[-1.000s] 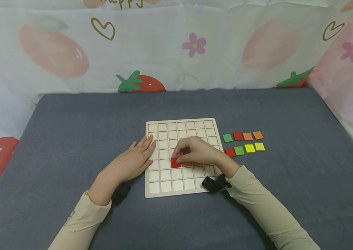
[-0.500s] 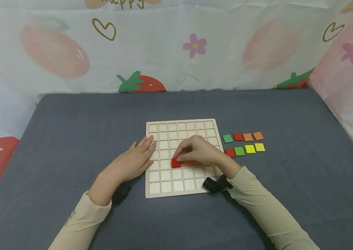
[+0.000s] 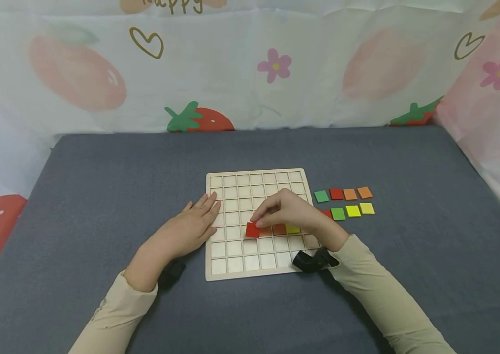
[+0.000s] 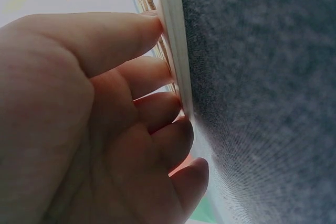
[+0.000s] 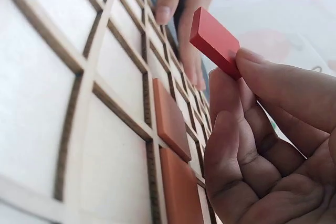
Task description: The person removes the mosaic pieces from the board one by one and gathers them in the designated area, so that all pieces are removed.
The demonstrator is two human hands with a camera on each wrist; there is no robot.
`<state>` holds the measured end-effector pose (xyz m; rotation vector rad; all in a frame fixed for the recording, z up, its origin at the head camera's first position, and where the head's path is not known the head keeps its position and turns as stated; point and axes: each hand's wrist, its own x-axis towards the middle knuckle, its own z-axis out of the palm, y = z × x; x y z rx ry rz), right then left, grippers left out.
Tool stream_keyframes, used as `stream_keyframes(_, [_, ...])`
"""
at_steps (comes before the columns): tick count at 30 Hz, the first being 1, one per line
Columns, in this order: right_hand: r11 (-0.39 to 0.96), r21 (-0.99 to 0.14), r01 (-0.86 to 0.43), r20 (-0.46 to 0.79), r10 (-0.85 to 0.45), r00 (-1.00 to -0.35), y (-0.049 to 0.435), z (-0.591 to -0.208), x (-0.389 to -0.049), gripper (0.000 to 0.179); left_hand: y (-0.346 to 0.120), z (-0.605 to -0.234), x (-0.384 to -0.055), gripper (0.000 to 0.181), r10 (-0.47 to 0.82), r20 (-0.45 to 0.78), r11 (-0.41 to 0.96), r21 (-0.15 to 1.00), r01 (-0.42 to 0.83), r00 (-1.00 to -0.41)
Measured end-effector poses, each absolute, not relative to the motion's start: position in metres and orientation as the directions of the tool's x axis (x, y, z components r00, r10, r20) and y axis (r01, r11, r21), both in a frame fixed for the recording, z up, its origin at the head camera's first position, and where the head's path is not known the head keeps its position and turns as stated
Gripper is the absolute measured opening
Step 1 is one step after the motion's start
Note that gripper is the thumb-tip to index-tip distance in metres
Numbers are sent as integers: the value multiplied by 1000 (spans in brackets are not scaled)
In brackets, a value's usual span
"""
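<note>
A pale wooden grid board (image 3: 232, 276) lies on the table. Between thumb and fingertips my right hand (image 3: 290, 212) pinches a red square tile (image 3: 252, 230); the right wrist view shows this tile (image 5: 215, 41) lifted off the board and tilted. Just right of it, two orange tiles (image 3: 279, 229) and a yellow tile (image 3: 293, 229) sit in one row of cells. With fingers spread, my left hand (image 3: 190, 228) rests on the board's left edge; in the left wrist view its fingertips touch the rim (image 4: 176, 45).
Right of the board lie two rows of loose tiles: green (image 3: 321, 196), red (image 3: 336, 193) and orange (image 3: 357, 193) behind, then red, green (image 3: 338, 214) and yellow (image 3: 359, 210) in front. The front red one is partly hidden by my right hand. A printed cloth (image 3: 250, 64) hangs behind the grey table (image 3: 143, 157).
My right hand has shifted slightly right with the red tile, which has come up out of its place left of the orange tiles. More of the yellow tile shows. The left hand stays put.
</note>
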<state>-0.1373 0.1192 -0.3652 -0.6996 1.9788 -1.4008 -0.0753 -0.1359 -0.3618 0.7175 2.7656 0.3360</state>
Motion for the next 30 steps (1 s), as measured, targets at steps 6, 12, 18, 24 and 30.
stream_keyframes(6, [290,-957,-16,-200,-698,-688,124,-364,-137,13,-137,-361,-75,55,508,-191,847,287,447,-840])
stream_keyframes(12, [295,-955,-14,-202,-689,-696,130,-362,-135,12,-136,-362,-75,56,510,-190,846,289,449,-839])
stream_keyframes(18, [275,-961,-27,-179,-694,-697,138,-361,-134,12,-136,-361,-75,55,514,-187,843,292,452,-837])
stream_keyframes(24, [276,-961,-16,-186,-686,-703,148,-358,-134,12,-137,-361,-75,54,516,-190,842,290,455,-835])
stream_keyframes(30, [268,-963,-6,-187,-687,-702,161,-355,-134,13,-137,-363,-76,55,516,-194,843,289,455,-834])
